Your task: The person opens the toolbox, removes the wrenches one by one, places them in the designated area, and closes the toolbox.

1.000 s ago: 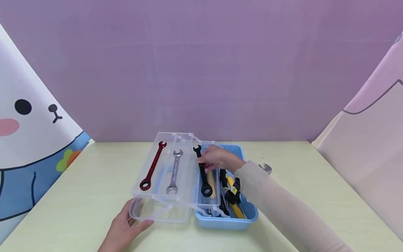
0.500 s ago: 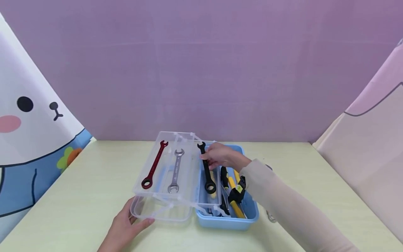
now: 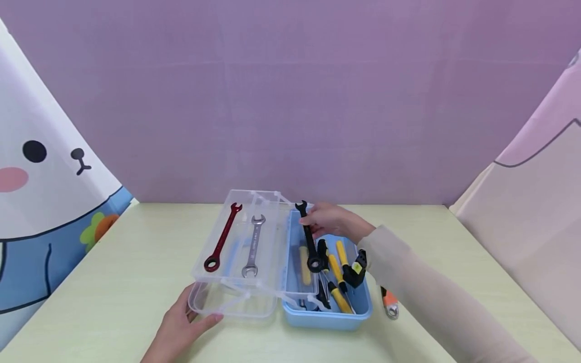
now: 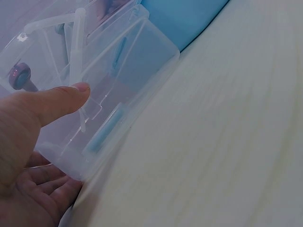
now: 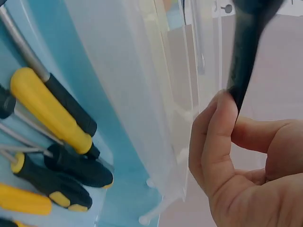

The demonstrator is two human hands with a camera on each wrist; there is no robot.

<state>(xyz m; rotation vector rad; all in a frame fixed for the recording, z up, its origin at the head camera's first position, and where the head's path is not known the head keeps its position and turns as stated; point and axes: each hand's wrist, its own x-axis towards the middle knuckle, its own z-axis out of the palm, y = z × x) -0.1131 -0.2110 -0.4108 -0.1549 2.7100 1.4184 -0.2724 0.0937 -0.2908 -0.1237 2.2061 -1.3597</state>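
Note:
My right hand pinches a black combination wrench near its open end, over a clear inner tray and the blue toolbox base. In the right wrist view thumb and fingers meet on the wrench shaft. My left hand holds the front left corner of the clear lid, thumb on the near side and fingers behind, as the left wrist view shows. A red combination wrench and a silver open-end wrench lie on the clear upper tray above the lid.
Several yellow-and-black screwdrivers and a black tool with a yellow-green label lie in the blue base. Right of the box an orange-handled tool lies on the table, partly under the right sleeve. A purple backdrop stands behind.
My right hand has moved rightward with the black wrench, farther over the blue base. The shifted sleeve now uncovers the orange handle on the table. My left hand stays at the lid corner.

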